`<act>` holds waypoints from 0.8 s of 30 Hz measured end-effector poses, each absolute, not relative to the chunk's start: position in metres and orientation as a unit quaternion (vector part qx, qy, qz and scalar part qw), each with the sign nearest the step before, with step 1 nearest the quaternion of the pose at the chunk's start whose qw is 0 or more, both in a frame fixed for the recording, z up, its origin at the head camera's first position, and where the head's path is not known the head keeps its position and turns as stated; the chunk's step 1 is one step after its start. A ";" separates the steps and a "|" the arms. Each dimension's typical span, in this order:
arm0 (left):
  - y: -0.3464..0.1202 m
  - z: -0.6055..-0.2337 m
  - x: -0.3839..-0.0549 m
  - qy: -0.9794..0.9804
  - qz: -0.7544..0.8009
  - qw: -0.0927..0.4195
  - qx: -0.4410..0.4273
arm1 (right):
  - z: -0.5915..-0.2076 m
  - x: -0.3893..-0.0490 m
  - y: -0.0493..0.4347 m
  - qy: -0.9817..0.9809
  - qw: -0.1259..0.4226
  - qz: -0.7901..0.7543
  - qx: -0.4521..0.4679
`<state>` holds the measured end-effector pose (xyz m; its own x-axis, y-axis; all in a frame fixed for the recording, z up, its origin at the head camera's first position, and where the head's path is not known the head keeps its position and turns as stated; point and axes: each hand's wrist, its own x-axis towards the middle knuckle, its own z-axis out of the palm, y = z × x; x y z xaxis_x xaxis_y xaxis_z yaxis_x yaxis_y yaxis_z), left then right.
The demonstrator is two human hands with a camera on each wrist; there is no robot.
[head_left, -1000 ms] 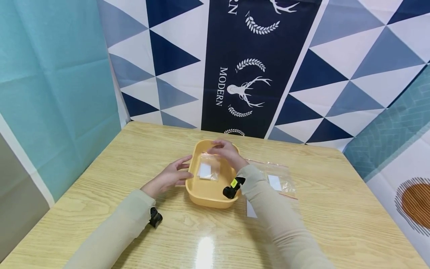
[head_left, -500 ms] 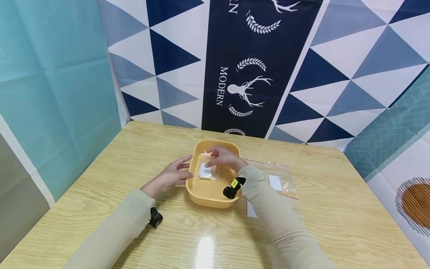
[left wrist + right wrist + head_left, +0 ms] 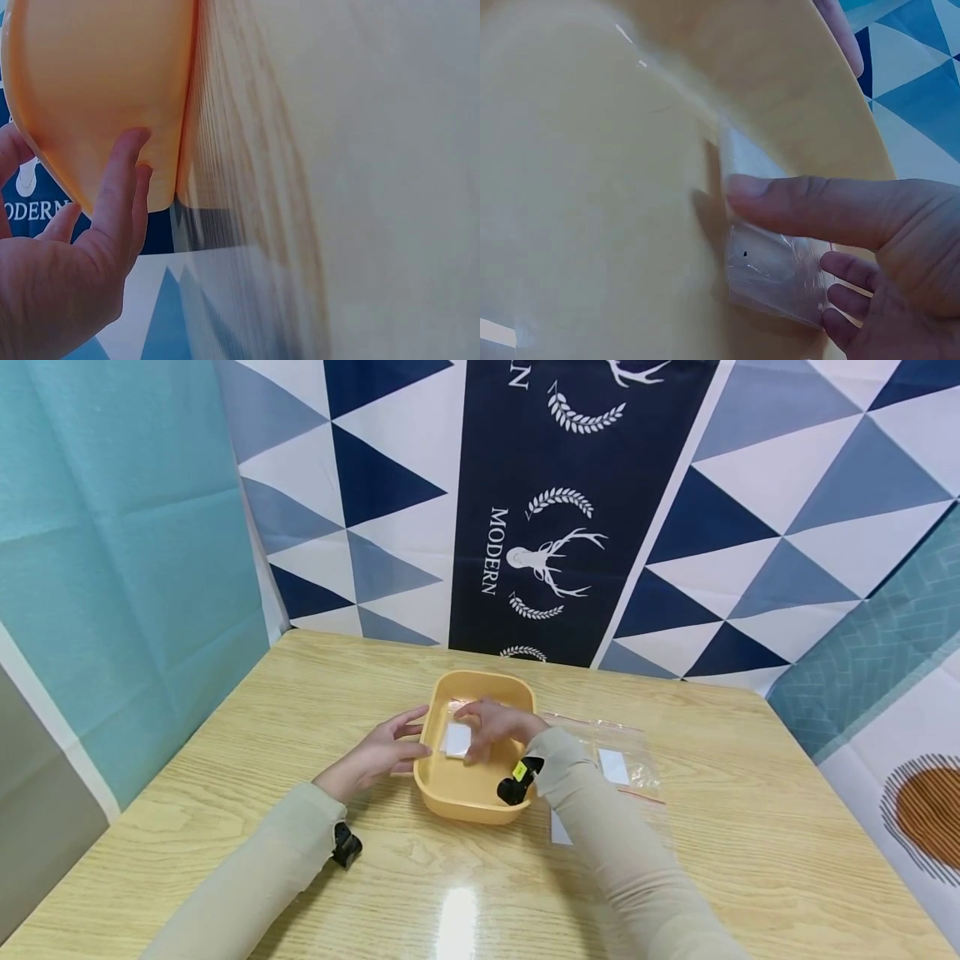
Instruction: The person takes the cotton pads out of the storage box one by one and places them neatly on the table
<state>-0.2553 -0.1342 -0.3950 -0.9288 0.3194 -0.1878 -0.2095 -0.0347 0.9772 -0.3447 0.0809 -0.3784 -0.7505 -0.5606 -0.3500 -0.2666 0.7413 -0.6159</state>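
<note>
A yellow-orange plastic basin (image 3: pixel 465 789) stands on the wooden table. Inside it lies a small clear zip bag (image 3: pixel 769 292) with a white label (image 3: pixel 458 739). My right hand (image 3: pixel 498 722) reaches into the basin and pinches this bag: the thumb presses its face, and the other fingers are at its far edge. On the basin's left side is my left hand (image 3: pixel 378 752), with fairly straight fingers touching the outer wall (image 3: pixel 105 67) and the thumb at the rim.
Larger clear zip bags (image 3: pixel 637 768) with white labels lie on the table (image 3: pixel 750 827) right of the basin, partly under the right sleeve (image 3: pixel 615 852). A patterned cloth (image 3: pixel 390 527) hangs behind the table's far edge. A black wrist camera (image 3: pixel 516 787) overlaps the basin.
My right hand has come down and nearer from the basin's far end to the small bag, and its thumb and fingers have closed on it. My left hand stays at the rim.
</note>
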 end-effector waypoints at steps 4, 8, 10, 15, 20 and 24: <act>-0.135 -0.395 -0.256 0.673 0.716 0.183 0.037 | -0.378 -0.344 0.079 0.899 0.261 -0.246 -0.249; -0.136 -0.396 -0.255 0.674 0.714 0.184 0.040 | -0.379 -0.344 0.079 0.901 0.249 -0.242 -0.260; -0.136 -0.396 -0.255 0.674 0.715 0.183 0.043 | -0.379 -0.345 0.079 0.901 0.243 -0.245 -0.262; -0.136 -0.395 -0.255 0.670 0.718 0.182 0.042 | -0.377 -0.347 0.080 0.890 0.236 -0.277 -0.275; -0.135 -0.395 -0.255 0.668 0.720 0.183 0.040 | -0.374 -0.348 0.079 0.881 0.227 -0.306 -0.279; -0.135 -0.395 -0.255 0.670 0.718 0.183 0.041 | -0.370 -0.348 0.078 0.882 0.217 -0.312 -0.278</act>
